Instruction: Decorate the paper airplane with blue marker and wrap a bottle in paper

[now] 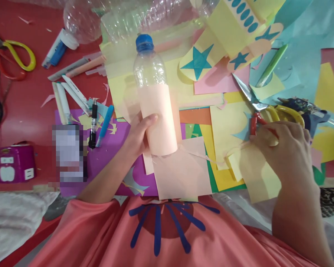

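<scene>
My left hand (pixel 139 135) grips a clear plastic bottle (pixel 150 70) with a blue cap, wrapped in pale pink paper (pixel 157 118). A loose flap of the same pink paper (pixel 180 172) hangs below it over my lap. My right hand (pixel 284 148) rests on scissors (pixel 256 107) with red and yellow handles, its fingers at the handles; the blades point up and left. A pale yellow paper piece (pixel 256 178) lies under that hand.
Coloured paper sheets (pixel 228 174) cover the red table (pixel 25 107). A yellow paper plane with blue stars (pixel 228 33) sits at the top. Pens and markers (pixel 72 92), another pair of scissors (pixel 16 55), empty bottles (pixel 100 18) and a purple box (pixel 15 163) lie left.
</scene>
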Demonstrator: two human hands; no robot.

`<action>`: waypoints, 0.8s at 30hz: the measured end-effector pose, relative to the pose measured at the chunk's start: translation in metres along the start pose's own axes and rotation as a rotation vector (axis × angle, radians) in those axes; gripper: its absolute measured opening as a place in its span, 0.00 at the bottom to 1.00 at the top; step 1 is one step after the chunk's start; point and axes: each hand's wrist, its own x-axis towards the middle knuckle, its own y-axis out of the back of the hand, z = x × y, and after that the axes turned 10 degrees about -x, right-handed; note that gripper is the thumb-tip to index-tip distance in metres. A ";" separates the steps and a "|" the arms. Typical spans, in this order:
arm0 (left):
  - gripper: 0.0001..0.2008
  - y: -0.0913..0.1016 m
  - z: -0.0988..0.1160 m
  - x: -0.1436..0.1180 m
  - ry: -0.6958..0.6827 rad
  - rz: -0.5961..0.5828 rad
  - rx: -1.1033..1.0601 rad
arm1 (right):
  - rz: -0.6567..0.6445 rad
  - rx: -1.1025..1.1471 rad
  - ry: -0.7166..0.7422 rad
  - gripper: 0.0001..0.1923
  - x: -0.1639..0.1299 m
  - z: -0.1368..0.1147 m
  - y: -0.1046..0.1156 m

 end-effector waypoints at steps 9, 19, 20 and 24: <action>0.28 0.004 -0.002 0.002 0.002 -0.011 -0.038 | 0.199 0.279 -0.021 0.11 0.000 -0.011 -0.001; 0.28 0.003 -0.001 0.002 0.015 -0.006 -0.030 | 0.175 0.420 0.222 0.09 -0.007 -0.085 0.006; 0.28 0.003 -0.001 0.002 0.011 -0.009 -0.028 | 0.158 0.409 0.221 0.08 -0.002 -0.089 0.003; 0.27 0.004 0.000 0.002 -0.018 -0.016 -0.016 | 0.052 0.428 0.257 0.08 0.012 -0.083 0.005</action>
